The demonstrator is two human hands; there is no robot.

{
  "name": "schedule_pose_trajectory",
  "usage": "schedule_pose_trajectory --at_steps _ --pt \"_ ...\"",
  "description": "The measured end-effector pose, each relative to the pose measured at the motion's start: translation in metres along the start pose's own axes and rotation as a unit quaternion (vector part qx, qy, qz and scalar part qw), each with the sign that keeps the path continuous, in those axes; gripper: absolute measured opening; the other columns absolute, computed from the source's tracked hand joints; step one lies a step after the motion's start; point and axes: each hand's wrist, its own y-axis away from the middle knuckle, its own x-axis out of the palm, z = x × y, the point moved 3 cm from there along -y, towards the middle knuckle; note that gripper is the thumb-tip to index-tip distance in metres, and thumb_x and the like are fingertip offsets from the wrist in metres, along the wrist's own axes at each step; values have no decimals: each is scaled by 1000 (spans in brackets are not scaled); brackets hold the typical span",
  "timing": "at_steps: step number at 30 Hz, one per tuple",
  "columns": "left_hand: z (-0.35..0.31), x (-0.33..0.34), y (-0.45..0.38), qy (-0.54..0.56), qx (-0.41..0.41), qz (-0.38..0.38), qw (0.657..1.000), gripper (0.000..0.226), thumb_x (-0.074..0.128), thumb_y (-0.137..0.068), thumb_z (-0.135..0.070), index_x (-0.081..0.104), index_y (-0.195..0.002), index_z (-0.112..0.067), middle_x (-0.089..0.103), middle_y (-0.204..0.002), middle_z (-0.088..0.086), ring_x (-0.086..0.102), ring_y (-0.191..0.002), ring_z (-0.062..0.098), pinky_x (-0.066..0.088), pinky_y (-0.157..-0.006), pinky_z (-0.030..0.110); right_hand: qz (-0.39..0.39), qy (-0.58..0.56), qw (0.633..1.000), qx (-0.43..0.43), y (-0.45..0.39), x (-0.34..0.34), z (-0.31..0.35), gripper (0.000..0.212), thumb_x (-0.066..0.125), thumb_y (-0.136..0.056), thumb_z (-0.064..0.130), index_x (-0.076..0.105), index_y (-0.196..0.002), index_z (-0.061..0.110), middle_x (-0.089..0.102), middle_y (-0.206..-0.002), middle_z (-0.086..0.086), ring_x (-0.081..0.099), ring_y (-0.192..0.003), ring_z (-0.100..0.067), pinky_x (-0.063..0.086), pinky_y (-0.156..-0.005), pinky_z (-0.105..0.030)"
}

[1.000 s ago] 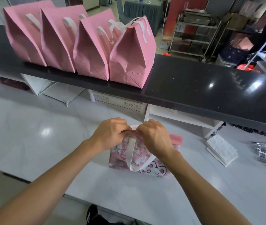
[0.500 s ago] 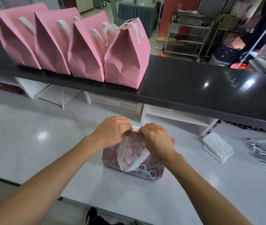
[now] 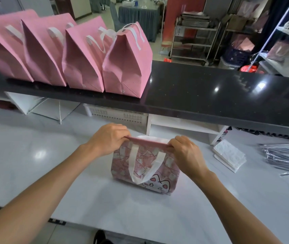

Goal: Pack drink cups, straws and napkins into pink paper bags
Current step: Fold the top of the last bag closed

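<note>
the left hand (image 3: 107, 139) and right hand (image 3: 187, 154), bunched together at the rim's middle a second earlier, had slid apart to its 9 and 3 o'clock corners, each pinching the cat-printed pink paper bag (image 3: 144, 166) on the white counter (image 3: 25, 164), suggesting its top was being closed.
</note>
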Motion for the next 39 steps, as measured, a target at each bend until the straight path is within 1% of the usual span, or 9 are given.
schedule_pose_trajectory --at_steps 6,17,19,22,24,30,33,36,39 --pt "8 5 -2 0 9 -6 1000 8 80 -81 -10 75 -86 -14 67 -75 -6 60 -66 17 51 -64 40 -22 -21 999 27 10 7 -16 20 76 -90 24 64 -84 9 60 -75 0 50 -64 -18 52 -51 -39" --pt "14 10 -14 -25 -3 4 1000 16 76 -83 -4 76 -92 -17 66 -79 -7 61 -76 17 44 -72 34 -66 -44 996 40 35 12 -16 14 73 -92 13 65 -83 6 57 -73 -2 46 -65 -20 48 -48 -41" --pt "13 12 -18 -30 -11 0 999 21 75 -84 -7 77 -98 -21 67 -86 -9 62 -87 17 38 -77 32 -90 -45 994 53 43 12 -8 15 71 -93 12 64 -81 5 54 -70 -2 45 -63 -21 46 -47 -41" --pt "9 13 -23 -38 -30 -9 999 39 75 -86 -18 69 -124 -23 67 -121 -7 54 -122 18 38 -96 39 -124 -51 989 61 54 4 11 17 70 -94 15 64 -80 8 52 -69 -1 45 -61 -21 42 -47 -36" --pt "0 14 -19 -34 -27 -35 998 50 74 -87 -23 61 -135 -22 58 -138 -4 44 -135 19 37 -102 44 -137 -48 987 72 61 2 25 19 73 -93 18 63 -77 11 51 -68 1 45 -60 -20 39 -46 -32" --pt "-35 26 43 109 -5 -89 990 42 63 -94 -22 61 -135 -13 57 -139 -1 46 -135 18 40 -111 41 -117 -52 977 171 72 9 76 31 69 -94 29 55 -71 14 51 -59 4 42 -51 -22 38 -42 -33" --pt "-52 33 86 175 -40 -106 978 41 60 -98 -31 61 -134 -13 59 -137 -2 49 -131 13 41 -110 37 -78 -92 960 254 78 10 102 31 61 -97 36 56 -74 17 55 -57 6 48 -49 -21 44 -44 -36" --pt "-69 44 123 245 -100 -78 961 52 56 -97 -49 59 -138 -17 56 -141 -7 45 -133 5 40 -112 30 -33 -147 936 317 87 8 127 29 53 -98 45 55 -80 23 60 -62 7 57 -53 -15 47 -48 -35" --pt "-86 59 142 274 -114 -12 955 62 56 -95 -57 44 -150 -29 42 -153 -15 33 -142 1 31 -116 24 -25 -195 919 342 101 2 145 31 53 -96 56 60 -91 26 65 -72 12 61 -61 -6 49 -54 -25"
